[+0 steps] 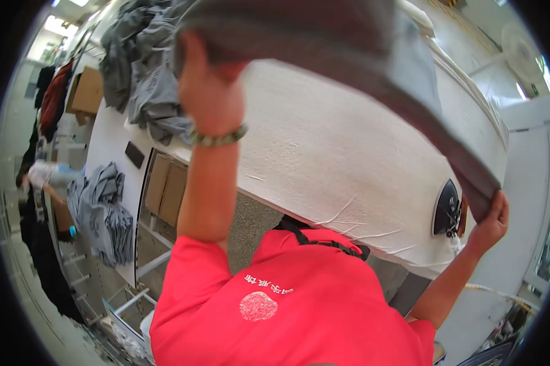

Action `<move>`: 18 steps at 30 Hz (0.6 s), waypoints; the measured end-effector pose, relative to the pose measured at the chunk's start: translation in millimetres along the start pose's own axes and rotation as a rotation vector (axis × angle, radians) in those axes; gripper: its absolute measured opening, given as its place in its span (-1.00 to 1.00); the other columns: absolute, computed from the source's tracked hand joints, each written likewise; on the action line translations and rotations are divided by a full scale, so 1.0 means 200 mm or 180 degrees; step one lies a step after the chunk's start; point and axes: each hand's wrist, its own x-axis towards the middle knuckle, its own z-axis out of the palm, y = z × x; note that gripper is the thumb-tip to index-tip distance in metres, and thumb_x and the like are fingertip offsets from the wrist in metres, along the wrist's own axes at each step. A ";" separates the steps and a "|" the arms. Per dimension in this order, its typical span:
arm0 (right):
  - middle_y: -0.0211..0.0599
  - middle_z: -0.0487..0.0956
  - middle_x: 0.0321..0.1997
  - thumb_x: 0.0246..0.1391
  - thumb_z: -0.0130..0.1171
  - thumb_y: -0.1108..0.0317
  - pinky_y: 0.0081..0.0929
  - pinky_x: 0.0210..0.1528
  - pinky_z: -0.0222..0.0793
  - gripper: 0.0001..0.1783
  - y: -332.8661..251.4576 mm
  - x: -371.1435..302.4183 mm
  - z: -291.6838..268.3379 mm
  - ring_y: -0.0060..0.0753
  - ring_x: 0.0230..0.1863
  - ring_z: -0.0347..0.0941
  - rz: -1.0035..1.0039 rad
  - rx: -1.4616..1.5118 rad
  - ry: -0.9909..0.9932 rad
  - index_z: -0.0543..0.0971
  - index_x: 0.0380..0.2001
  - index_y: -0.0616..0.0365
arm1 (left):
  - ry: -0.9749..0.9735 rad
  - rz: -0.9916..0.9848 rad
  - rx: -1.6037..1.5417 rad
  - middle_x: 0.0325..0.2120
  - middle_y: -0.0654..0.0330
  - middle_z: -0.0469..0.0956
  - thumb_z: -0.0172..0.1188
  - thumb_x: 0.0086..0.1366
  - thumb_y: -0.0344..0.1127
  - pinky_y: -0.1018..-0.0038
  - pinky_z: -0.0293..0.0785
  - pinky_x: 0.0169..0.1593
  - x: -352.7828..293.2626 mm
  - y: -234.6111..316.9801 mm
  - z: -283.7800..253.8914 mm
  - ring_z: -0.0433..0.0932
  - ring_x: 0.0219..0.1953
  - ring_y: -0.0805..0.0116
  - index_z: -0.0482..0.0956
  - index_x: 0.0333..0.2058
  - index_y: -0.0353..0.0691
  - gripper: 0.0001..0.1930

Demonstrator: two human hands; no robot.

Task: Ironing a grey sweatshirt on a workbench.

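A grey garment (pixel 348 46) is held stretched in the air above a white padded ironing table (pixel 323 137). It is blurred by motion, and its kind cannot be told. My left hand (pixel 211 91), with a beaded bracelet at the wrist, grips its left end; part of the fingers is hidden by the cloth. My right hand (pixel 489 224) is closed on the garment's lower right corner. Close to that hand, at the table's right end, a dark iron (pixel 447 210) stands with its soleplate facing the table's middle.
A loose heap of grey garments (pixel 156 79) lies at the table's far left. Left of it, a white side table (pixel 113 146) bears a dark flat object (pixel 134 155) and stacked grey garments (pixel 113 229). Cardboard boxes (pixel 165 186) sit below. Another person (pixel 46 175) stands at the far left.
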 end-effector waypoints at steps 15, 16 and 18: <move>-0.26 0.71 -0.18 0.14 0.47 0.27 -0.40 -0.06 0.53 -0.65 0.77 -0.59 0.34 -0.36 -0.22 0.62 0.1463 -0.3018 -0.1571 0.66 -0.09 0.23 | 0.0238 -0.4515 0.0118 -0.22 0.03 0.71 0.26 0.48 -0.02 0.38 0.71 -0.27 -0.74 -0.79 -0.52 0.73 -0.32 0.24 0.54 -0.01 -0.25 -0.61; -0.26 0.71 -0.18 0.14 0.47 0.27 -0.40 -0.06 0.53 -0.65 0.75 -0.57 0.35 -0.36 -0.22 0.62 0.1471 -0.3041 -0.1529 0.66 -0.09 0.23 | 0.0429 -0.4337 0.0134 -0.33 0.07 0.71 0.27 0.47 -0.03 0.40 0.70 -0.30 -0.71 -0.88 -0.57 0.72 -0.38 0.25 0.58 -0.11 -0.25 -0.65; -0.25 0.70 -0.19 0.14 0.45 0.35 -0.44 -0.06 0.51 -0.73 0.74 -0.55 0.34 -0.40 -0.20 0.60 0.1168 -0.2117 -0.1241 0.65 -0.16 0.26 | 0.0693 -0.3734 0.0113 -0.47 0.14 0.70 0.28 0.47 -0.06 0.43 0.68 -0.34 -0.61 -0.91 -0.57 0.69 -0.47 0.27 0.63 -0.28 -0.22 -0.69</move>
